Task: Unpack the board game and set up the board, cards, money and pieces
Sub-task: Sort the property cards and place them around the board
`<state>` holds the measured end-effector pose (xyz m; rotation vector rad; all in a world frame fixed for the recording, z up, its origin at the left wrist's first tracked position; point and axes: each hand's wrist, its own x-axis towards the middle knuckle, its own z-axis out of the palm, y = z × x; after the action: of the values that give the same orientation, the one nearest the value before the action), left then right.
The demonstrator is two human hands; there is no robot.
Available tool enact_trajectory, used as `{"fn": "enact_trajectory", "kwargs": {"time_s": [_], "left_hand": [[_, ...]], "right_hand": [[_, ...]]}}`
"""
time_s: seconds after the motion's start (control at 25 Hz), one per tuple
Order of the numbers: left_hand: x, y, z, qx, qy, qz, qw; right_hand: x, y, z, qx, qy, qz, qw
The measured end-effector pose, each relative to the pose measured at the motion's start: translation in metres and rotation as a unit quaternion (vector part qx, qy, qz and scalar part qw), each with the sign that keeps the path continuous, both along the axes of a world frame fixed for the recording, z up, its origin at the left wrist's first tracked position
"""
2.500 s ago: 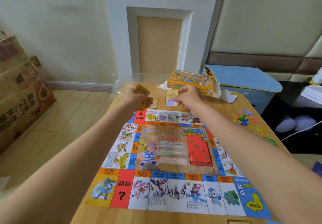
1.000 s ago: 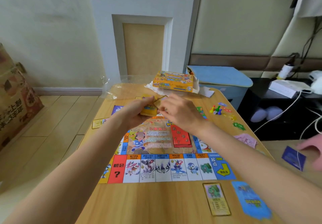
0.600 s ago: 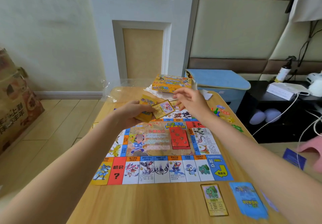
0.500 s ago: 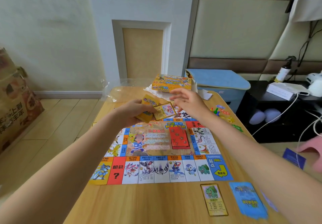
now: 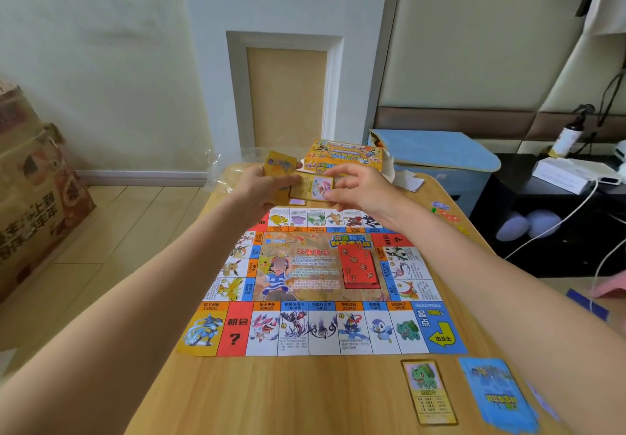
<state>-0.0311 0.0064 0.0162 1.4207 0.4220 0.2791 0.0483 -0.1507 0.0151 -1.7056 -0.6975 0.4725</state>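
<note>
The game board lies flat on the wooden table, with a red card stack on its middle. My left hand grips a stack of yellow cards above the board's far edge. My right hand pinches a single face-up card right beside that stack. A green-creature card and a blue card pile lie at the near right. Small coloured pieces sit at the right edge. The game box stands at the far end.
Clear plastic wrap and white paper lie by the box. A blue-topped bin stands past the table's far right corner. A cardboard box stands on the floor at the left. Cables and a dark shelf are at the right.
My hands rose and moved toward the far edge of the board. The single card went from my left hand's stack into my right hand's pinch. A card lies on the table under my hands.
</note>
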Motion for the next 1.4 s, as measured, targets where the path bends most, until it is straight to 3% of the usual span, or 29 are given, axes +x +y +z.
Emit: {"fn": "enact_trajectory", "kwargs": {"time_s": [0.16,0.28,0.44,0.6,0.72,0.84,1.04,1.24,1.4], "left_hand": [[-0.011,0.028,0.013,0.049,0.042,0.01,0.998],[-0.028,0.042,0.013,0.106,0.121,-0.081,0.984],[-0.042,0.058,-0.001,0.083,0.166,-0.107,0.977],[-0.05,0.078,-0.02,0.07,0.162,-0.017,0.984],[-0.052,0.079,-0.031,0.091,0.175,-0.013,0.98],[-0.051,0.076,-0.032,0.048,0.162,-0.02,0.985],[-0.045,0.072,-0.03,0.0,0.121,-0.021,0.992],[-0.04,0.063,-0.029,0.071,0.13,-0.033,0.988],[-0.031,0.062,-0.025,0.034,0.066,0.062,0.995]], "right_hand": [[0.0,0.031,-0.001,0.051,0.05,-0.051,0.996],[-0.002,0.059,-0.005,0.109,0.073,-0.083,0.988],[-0.009,0.091,-0.018,0.111,0.068,-0.056,0.99],[-0.011,0.098,-0.035,0.043,0.07,-0.042,0.996],[-0.02,0.097,-0.041,0.017,0.091,0.017,0.996],[-0.022,0.093,-0.039,0.019,0.09,0.029,0.995],[-0.019,0.088,-0.039,0.021,0.101,0.022,0.994],[-0.017,0.079,-0.039,0.017,0.104,0.014,0.994],[-0.011,0.067,-0.029,0.005,0.113,-0.025,0.993]]}}
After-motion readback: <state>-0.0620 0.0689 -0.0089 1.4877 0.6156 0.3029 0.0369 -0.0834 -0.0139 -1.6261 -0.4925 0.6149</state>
